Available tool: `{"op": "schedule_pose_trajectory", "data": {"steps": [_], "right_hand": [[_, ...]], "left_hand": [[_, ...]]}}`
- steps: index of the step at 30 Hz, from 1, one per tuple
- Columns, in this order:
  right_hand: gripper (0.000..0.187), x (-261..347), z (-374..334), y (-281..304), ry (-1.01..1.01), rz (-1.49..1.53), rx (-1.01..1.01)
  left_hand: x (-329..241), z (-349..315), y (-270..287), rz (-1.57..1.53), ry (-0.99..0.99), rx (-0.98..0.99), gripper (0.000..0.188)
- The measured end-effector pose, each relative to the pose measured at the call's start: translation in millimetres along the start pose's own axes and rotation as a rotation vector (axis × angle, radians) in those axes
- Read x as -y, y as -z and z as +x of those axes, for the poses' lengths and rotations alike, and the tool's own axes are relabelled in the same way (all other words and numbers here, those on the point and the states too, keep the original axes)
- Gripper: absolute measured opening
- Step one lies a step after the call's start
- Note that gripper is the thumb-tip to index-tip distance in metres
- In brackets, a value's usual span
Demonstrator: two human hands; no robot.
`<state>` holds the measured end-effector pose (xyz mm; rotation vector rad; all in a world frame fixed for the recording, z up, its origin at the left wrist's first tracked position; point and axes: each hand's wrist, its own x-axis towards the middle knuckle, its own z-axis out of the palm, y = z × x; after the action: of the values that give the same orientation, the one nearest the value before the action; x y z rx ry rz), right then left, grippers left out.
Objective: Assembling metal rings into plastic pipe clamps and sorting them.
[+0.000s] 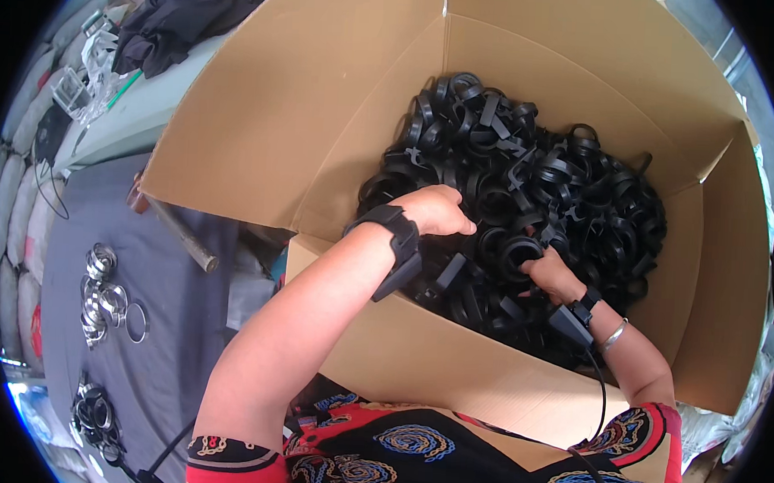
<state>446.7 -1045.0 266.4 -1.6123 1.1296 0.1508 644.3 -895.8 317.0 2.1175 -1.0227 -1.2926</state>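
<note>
A heap of black plastic ring-shaped parts (601, 195) fills the bottom of a large cardboard box (551, 50). Both my arms reach down into it. My left hand (436, 211) is over the near left part of the heap, its fingers curled down among the rings; whatever they hold is hidden. To the right and nearer to me, my right hand (555, 275) pinches the edge of a black ring (519, 252) that lies at the top of the pile. Several rings in the heap have flat rectangular tabs.
Left of the box, a dark cloth-covered surface (176, 319) bears shiny metal rings (99, 302) and a few black rings (95, 410). A pipe-like rod (184, 237) juts out by the box's flap. Farther back, a pale table (142, 110) holds dark cloth (185, 25).
</note>
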Motion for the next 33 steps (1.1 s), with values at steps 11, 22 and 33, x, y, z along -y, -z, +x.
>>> {"op": "schedule_pose_trajectory", "data": {"steps": [11,22,33], "right_hand": [[0.063,-3,10,-6,0.147,-0.272,-0.045],[0.055,-76,136,105,0.361,-0.639,-0.092],[0.051,-36,156,63,0.497,-0.915,0.056]], "left_hand": [[53,-101,-29,0.397,-0.389,-0.300,0.036],[115,-191,-90,0.403,-0.581,-1.178,0.044],[292,-254,-71,0.870,0.502,-1.331,0.059]]}}
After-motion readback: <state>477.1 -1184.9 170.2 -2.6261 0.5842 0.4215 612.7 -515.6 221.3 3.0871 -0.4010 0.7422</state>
